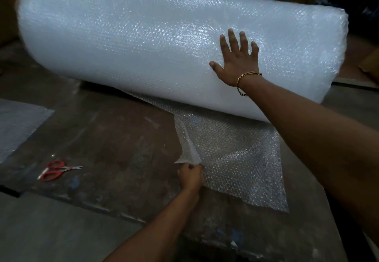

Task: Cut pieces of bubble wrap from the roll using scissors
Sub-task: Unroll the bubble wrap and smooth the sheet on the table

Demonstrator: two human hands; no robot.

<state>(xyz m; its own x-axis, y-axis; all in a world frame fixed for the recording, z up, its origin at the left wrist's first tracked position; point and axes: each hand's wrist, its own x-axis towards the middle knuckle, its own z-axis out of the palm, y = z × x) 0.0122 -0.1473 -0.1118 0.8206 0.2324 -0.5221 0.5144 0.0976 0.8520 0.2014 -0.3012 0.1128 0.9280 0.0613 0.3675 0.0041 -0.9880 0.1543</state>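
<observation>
1. Bubble wrap roll [143, 42] is laid on its side across the far part of the worktop [114, 138]. It is seen to be thick, so little of it is judged to be used up.
2. A loose sheet [235, 159] is drawn out from under the roll toward the near edge. It is joined to the roll, and no cut through it is visible.
3. The sheet's near left corner is pinched in the curled fingers of the left hand [190, 174] and raised into a fold.
4. The right hand [238, 61] is laid flat on the roll's front, with fingers straight and spread and nothing grasped. The roll is judged to be steadied by it.
5. The scissors [59, 169] are seen lying near the left edge with blades closed, well apart from both hands.
6. A pale flat sheet [14, 130] is seen at the left edge. Whether it is a cut piece cannot be told.
7. The step in hand is judged to be unrolling. The scissors are yet to be taken up and the cut across the sheet made.
</observation>
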